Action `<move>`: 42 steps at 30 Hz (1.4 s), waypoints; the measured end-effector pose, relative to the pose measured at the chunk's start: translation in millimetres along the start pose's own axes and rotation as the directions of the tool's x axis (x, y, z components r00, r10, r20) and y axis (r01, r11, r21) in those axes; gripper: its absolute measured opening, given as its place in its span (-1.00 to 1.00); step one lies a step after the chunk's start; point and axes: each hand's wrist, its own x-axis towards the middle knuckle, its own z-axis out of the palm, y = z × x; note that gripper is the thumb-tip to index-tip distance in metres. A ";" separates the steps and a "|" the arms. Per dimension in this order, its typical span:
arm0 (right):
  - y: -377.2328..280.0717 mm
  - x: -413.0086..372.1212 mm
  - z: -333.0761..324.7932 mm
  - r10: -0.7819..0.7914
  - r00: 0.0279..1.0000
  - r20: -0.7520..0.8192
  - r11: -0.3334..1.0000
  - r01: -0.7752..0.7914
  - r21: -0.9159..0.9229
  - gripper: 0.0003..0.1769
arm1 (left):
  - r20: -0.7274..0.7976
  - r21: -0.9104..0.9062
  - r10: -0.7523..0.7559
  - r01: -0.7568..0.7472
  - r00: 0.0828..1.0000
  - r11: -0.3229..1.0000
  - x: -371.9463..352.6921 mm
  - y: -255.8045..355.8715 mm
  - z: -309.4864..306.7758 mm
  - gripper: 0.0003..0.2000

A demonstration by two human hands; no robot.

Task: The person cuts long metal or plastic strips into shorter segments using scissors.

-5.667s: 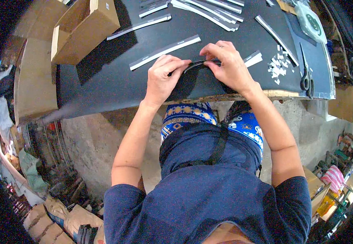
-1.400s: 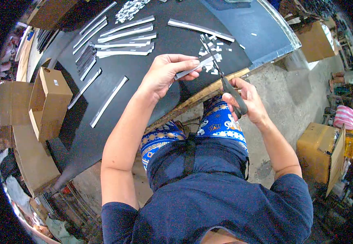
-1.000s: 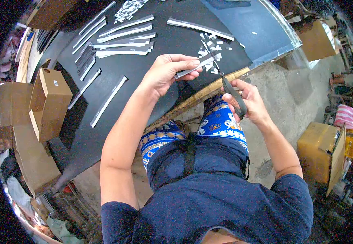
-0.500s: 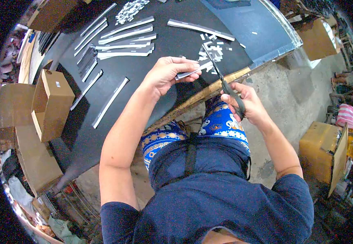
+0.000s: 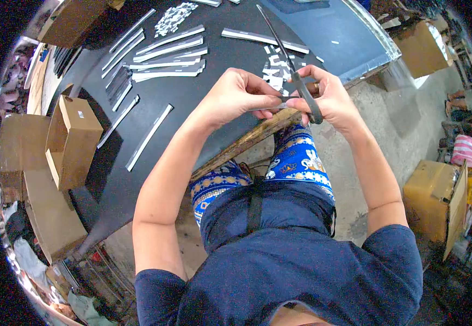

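Note:
My left hand pinches a narrow black-and-white strip near the table's front edge. Most of the strip is hidden behind the fingers. In my right hand is a pair of black-handled scissors, blades together and aimed away from me. The right thumb and a finger also meet the strip's other end, close to the left fingertips. Just beyond the hands lies a scatter of small white cut pieces, partly covered by the scissors. A longer strip rests behind them.
Several strips lie grouped on the black table, with a heap of small pieces at the back. An open cardboard box stands left. A wooden edge borders the table; another box is on the floor right.
My right hand has moved up and left to meet the left one, and the scissors now point farther up with blades together. The left hand has shifted slightly right with the strip.

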 end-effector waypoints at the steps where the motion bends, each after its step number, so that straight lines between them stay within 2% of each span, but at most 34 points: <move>1: 0.4 -0.3 0.7 -0.001 1.000 0.001 1.000 0.001 0.000 -0.47 | 0.007 0.026 0.007 -0.007 1.000 1.000 0.1 0.6 0.1 -0.76; 5: 0.9 -2.9 6.0 0.003 0.999 -0.049 0.996 0.001 0.086 -0.44 | 0.016 -0.023 -0.031 0.032 0.999 0.999 1.0 -1.6 -3.8 -0.70; 7: 4.2 -2.7 6.3 0.012 0.997 -0.080 0.994 -0.003 0.107 -0.44 | -0.126 0.014 0.158 -0.157 0.979 0.987 0.5 -7.6 -2.8 -0.57; 8: 8.9 -1.8 5.9 -0.016 0.992 -0.128 0.987 0.036 0.154 -0.46 | -0.126 0.015 0.160 -0.159 0.979 0.987 -0.6 -10.1 -0.3 -0.57; 10: 11.5 -1.8 7.0 -0.041 0.984 -0.173 0.977 0.076 0.199 -0.47 | -0.315 -0.195 0.203 -0.272 0.927 0.942 -4.3 -15.8 9.8 -0.49; 11: 11.5 -3.4 9.6 -0.067 0.976 -0.208 0.960 0.120 0.252 -0.50 | -0.349 -0.234 0.152 -0.243 0.924 0.941 -6.6 -20.5 15.2 -0.54; 12: 11.7 -4.1 12.3 -0.091 0.966 -0.244 0.939 0.165 0.303 -0.53 | -0.384 -0.336 0.159 -0.299 0.909 0.893 -2.5 -30.2 22.9 -0.63; 14: 12.7 -4.0 20.1 -0.084 0.960 -0.268 0.939 0.167 0.301 -0.56 | -0.458 -0.559 0.078 -0.355 0.885 0.749 0.5 -41.7 40.8 -0.68; 15: 13.8 -5.0 24.3 -0.087 0.949 -0.304 0.928 0.188 0.322 -0.55 | -0.483 -0.625 0.098 -0.421 0.870 0.657 0.3 -37.8 51.8 -0.75; 16: 14.9 -6.1 28.2 -0.088 0.936 -0.340 0.916 0.211 0.342 -0.55 | -0.486 -0.626 0.095 -0.422 0.869 0.655 1.3 -37.4 57.0 -0.75; 18: 16.2 -8.2 34.7 -0.091 0.928 -0.362 0.914 0.222 0.340 -0.55 | -0.547 -0.722 -0.039 -0.447 0.837 0.529 3.3 -36.3 62.7 -0.79; 20: 17.4 -8.1 40.0 -0.098 0.917 -0.386 0.910 0.239 0.338 -0.55 | -0.561 -0.720 -0.020 -0.476 0.827 0.504 5.5 -32.9 64.7 -0.82; 22: 20.3 -7.8 44.0 -0.105 0.892 -0.439 0.883 0.287 0.372 -0.54 | -0.567 -0.757 -0.025 -0.509 0.823 0.410 8.9 -29.4 66.2 -0.81; 25: 26.6 -8.5 47.9 -0.115 0.886 -0.449 0.870 0.308 0.385 -0.53 | -0.586 -0.752 -0.041 -0.524 0.809 0.399 11.9 -24.1 69.2 -0.83; 29: 32.3 -11.6 53.8 -0.101 0.898 -0.428 0.865 0.292 0.409 -0.53 | -0.596 -0.732 -0.032 -0.527 0.802 0.432 17.0 -26.7 70.7 -0.83; 31: 31.3 -14.1 52.1 -0.097 0.903 -0.418 0.899 0.260 0.352 -0.52 | -0.610 -0.684 -0.025 -0.511 0.792 0.521 17.1 -25.6 68.4 -0.84; 32: 29.7 -16.2 51.2 -0.093 0.908 -0.408 0.929 0.227 0.294 -0.52 | -0.609 -0.685 -0.024 -0.510 0.793 0.521 17.3 -26.4 64.9 -0.84; 34: 23.4 -23.7 42.0 -0.091 0.927 -0.364 0.946 0.195 0.260 -0.49 | -0.572 -0.633 0.019 -0.456 0.820 0.626 16.4 -29.6 53.5 -0.83; 36: 23.0 -30.3 27.1 -0.021 0.962 -0.273 0.993 0.052 0.105 -0.46 | -0.502 -0.621 -0.004 -0.357 0.865 0.697 9.9 -24.6 40.5 -0.85; 37: 22.6 -33.6 20.3 -0.043 0.975 -0.217 0.997 0.056 0.054 -0.44 | -0.429 -0.588 0.014 -0.291 0.903 0.755 7.8 -26.1 29.9 -0.85; 38: 21.4 -38.0 13.7 -0.039 0.976 -0.215 0.997 0.052 0.053 -0.44 | -0.352 -0.545 0.024 -0.226 0.936 0.807 4.9 -27.4 20.4 -0.86; 40: 18.1 -46.1 1.9 0.120 0.992 -0.041 0.992 -0.121 -0.031 -0.44 | -0.245 -0.481 0.022 -0.141 0.969 0.865 -0.8 -26.5 7.8 -0.87; 42: 17.7 -49.0 -3.9 0.143 0.990 0.021 0.989 -0.142 -0.043 -0.43 | -0.166 -0.370 -0.033 -0.031 0.986 0.929 -2.4 -25.7 -3.0 -0.86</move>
